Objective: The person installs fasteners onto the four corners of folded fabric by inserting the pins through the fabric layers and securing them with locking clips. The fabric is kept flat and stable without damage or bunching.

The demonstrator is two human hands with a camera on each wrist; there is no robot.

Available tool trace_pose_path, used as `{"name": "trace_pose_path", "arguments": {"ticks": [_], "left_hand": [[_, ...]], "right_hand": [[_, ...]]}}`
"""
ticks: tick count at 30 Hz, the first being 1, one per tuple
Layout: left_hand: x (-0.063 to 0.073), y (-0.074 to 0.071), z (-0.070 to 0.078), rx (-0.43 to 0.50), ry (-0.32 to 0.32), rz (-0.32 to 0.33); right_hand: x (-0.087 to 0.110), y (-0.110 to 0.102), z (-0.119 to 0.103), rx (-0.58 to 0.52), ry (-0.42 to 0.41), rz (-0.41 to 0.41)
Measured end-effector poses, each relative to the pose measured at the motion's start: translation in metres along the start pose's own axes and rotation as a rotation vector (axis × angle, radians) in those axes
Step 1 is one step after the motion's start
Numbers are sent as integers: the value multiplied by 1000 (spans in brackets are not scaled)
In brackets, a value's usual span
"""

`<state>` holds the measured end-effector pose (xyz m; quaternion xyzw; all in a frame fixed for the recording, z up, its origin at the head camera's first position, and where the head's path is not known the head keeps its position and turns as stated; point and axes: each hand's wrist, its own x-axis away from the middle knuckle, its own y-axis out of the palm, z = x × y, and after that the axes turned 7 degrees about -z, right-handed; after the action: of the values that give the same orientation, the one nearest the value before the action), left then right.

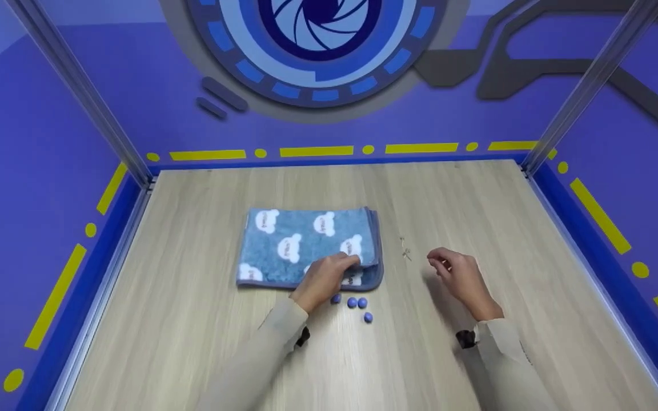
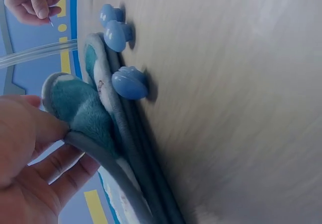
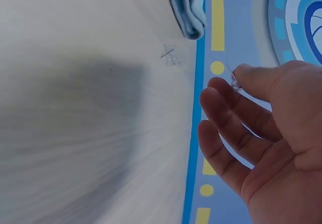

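Observation:
A folded teal fleece blanket with white bear heads and a grey border lies mid-table. My left hand pinches the border of its upper layer near the front right corner. In the left wrist view that layer's edge is raised off the folds below. Right of the blanket, above the table, my right hand holds a small clear-headed pin between thumb and index finger, its thin point sticking up. Several blue mushroom-shaped knobs are on the table along the blanket's front edge.
More clear pins lie on the wooden table between the blanket and my right hand. Blue panels with yellow markings and metal corner posts enclose the back and sides.

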<state>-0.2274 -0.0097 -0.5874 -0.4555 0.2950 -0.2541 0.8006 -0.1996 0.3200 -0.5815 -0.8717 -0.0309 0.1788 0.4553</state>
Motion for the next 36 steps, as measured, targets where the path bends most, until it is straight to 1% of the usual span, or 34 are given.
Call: {"name": "trace_pose_path", "arguments": {"ticks": [4,9,12,15,19,25,31,36], "left_hand": [[0,-2,0,20,-33,5],[-1,-6,0,91,-87,-3],[-1,-8,0,129,-102,8],[-2,-11,1,186,-116,18],[-2,-15,2,257,-135,9],[-1,-19,0,250,-136,2],[2,-22,-1,277,-176,-33],[3,-23,-3,291,-191,-54]], "right_hand": [[-6,-2,-6,-25,-5,-11],[-13,-1,-13,-24,-27,-22],[-17,1,-18,-25,-52,-25],[-22,5,-24,-30,-69,-38],[-30,9,-33,-50,-96,-59],[-39,18,-49,-63,-132,-100],[-47,28,-65,-70,-127,-154],[-51,35,-77,-72,-118,-191]]}}
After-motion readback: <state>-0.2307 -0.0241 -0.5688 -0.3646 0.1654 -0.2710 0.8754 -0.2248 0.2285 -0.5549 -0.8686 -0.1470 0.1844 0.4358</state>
